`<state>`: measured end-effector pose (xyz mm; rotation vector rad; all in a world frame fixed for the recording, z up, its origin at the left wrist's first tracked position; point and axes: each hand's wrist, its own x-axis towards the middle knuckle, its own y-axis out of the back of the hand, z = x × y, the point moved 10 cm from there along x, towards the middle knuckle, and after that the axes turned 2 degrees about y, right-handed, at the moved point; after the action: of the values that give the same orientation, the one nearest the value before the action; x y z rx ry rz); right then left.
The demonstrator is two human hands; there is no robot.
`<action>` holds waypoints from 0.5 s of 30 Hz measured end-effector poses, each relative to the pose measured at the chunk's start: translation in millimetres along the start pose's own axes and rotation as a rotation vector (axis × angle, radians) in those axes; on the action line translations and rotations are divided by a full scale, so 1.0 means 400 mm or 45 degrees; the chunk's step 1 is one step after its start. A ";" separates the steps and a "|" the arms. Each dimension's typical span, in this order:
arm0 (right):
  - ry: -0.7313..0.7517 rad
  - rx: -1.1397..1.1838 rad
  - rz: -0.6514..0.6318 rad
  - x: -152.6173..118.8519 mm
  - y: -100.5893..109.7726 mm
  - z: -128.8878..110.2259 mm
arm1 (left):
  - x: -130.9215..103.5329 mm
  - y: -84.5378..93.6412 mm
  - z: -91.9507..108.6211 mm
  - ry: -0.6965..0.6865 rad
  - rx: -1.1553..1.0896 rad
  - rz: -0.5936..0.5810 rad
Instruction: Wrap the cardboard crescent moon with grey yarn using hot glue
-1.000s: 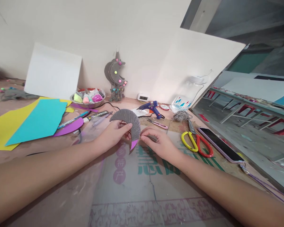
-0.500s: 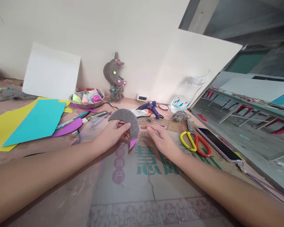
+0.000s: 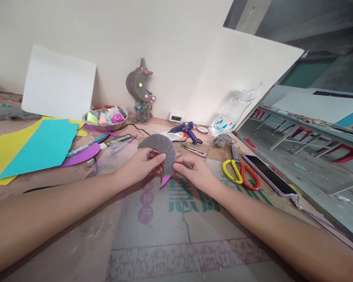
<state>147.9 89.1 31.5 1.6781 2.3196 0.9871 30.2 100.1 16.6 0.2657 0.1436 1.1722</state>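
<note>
Head view: left hand (image 3: pixel 138 166) pinches grey crescent (image 3: pixel 166 149), thumb over front, above table (image 3: pixel 61 250). Right hand (image 3: pixel 198 172): thumb and forefinger at its 3 o'clock edge; can't tell if pinching. Bowl (image 3: pixel 113 127) at 10 o'clock holds bagged coloured lumps (image 3: pixel 117 118); bottle (image 3: pixel 231 105) at 2, contents unclear. Purple tip (image 3: pixel 165 180) points to 7; long axis 11–5.

Single head-worn view, forward and down

From here I read 特 and 产 in purple circles (image 3: pixel 145 214) on the printed sheet (image 3: pixel 159 235); its big green characters (image 3: pixel 179 201) are partly covered by the right hand (image 3: pixel 196 171). The clear plastic bottle (image 3: pixel 231 109) says "CLASSIC LO…"; digits on the digital clock (image 3: pixel 175 117) blur.
</note>
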 end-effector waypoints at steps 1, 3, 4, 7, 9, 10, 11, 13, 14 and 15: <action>-0.015 0.020 -0.012 -0.001 -0.003 0.001 | -0.001 0.002 0.005 -0.023 0.097 0.013; -0.035 0.064 -0.020 -0.004 -0.006 -0.001 | -0.004 0.007 0.022 -0.109 0.325 0.056; -0.037 0.078 -0.014 -0.005 -0.005 -0.004 | -0.006 0.007 0.034 -0.170 0.446 0.073; -0.001 0.063 0.004 -0.007 0.001 -0.015 | -0.012 -0.004 0.062 -0.325 0.705 0.084; 0.033 0.019 0.032 -0.008 0.009 -0.023 | -0.012 -0.004 0.059 -0.297 0.720 0.083; 0.044 -0.008 0.050 -0.009 0.013 -0.025 | -0.010 0.002 0.051 -0.247 0.686 0.092; 0.056 -0.039 0.067 -0.010 0.016 -0.028 | -0.009 0.009 0.043 -0.194 0.641 0.108; 0.089 -0.101 0.081 -0.011 0.019 -0.036 | -0.009 0.022 0.031 -0.118 0.560 0.145; 0.111 -0.129 0.075 -0.012 0.017 -0.040 | -0.010 0.028 0.029 -0.102 0.537 0.164; 0.135 -0.152 0.064 -0.012 0.013 -0.045 | -0.010 0.032 0.029 -0.097 0.526 0.176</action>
<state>146.0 77.8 47.2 1.6841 2.2416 1.2266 20.3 99.5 31.1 0.6928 0.3048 1.2616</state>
